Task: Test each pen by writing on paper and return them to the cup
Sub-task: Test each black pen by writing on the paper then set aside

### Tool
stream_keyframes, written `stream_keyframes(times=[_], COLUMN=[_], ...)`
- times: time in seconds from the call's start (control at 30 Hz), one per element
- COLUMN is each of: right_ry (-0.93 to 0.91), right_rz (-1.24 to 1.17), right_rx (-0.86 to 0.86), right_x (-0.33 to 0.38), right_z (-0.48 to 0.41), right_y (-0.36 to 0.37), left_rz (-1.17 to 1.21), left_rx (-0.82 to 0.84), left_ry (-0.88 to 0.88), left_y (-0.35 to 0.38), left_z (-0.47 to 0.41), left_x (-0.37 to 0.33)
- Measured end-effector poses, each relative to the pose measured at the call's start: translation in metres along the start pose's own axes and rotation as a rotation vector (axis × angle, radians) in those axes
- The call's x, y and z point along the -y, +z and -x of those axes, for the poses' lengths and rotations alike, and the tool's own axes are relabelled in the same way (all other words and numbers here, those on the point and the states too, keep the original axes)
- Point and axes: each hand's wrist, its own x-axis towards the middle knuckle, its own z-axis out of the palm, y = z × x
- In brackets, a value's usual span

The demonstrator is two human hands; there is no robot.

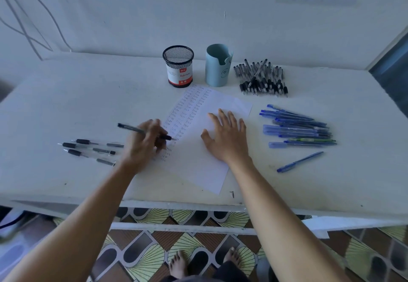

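Currently writing, left hand (pixel 143 143) clamped on black pen (pixel 130 128), splayed right hand (pixel 227 136) pinning paper (pixel 198 169). Next, likely: mesh cup (pixel 178 69), table's (pixel 88 105) far edge.

We face pale wall (pixel 136 12), thin cables (pixel 33 27) far left; white table (pixel 55 96) against it; patterned tile floor (pixel 143 257) near us; cool dim light.

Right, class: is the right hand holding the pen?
No, the right hand lies flat and open on the paper, while the left hand grips the black pen.
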Motion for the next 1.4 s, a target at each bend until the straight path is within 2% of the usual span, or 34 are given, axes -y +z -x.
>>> stream_keyframes(times=[0.33, 0.63, 1.4], right_ry=[-0.008, -0.011, -0.011], right_rz=[-0.013, -0.027, -0.031], right_rx=[-0.014, -0.026, -0.005], right_x=[-0.001, -0.001, 0.0], right_z=[0.001, 0.0, 0.001], right_y=[0.0, 0.001, -0.002], left_rz=[-0.228, -0.449, -0.447], left_rx=[-0.189, -0.143, -0.1], left_ry=[-0.044, 0.045, 0.09], left_y=[-0.002, -0.005, 0.001], left_z=[0.01, 0.009, 0.011], left_x=[-0.001, 0.001, -0.003])
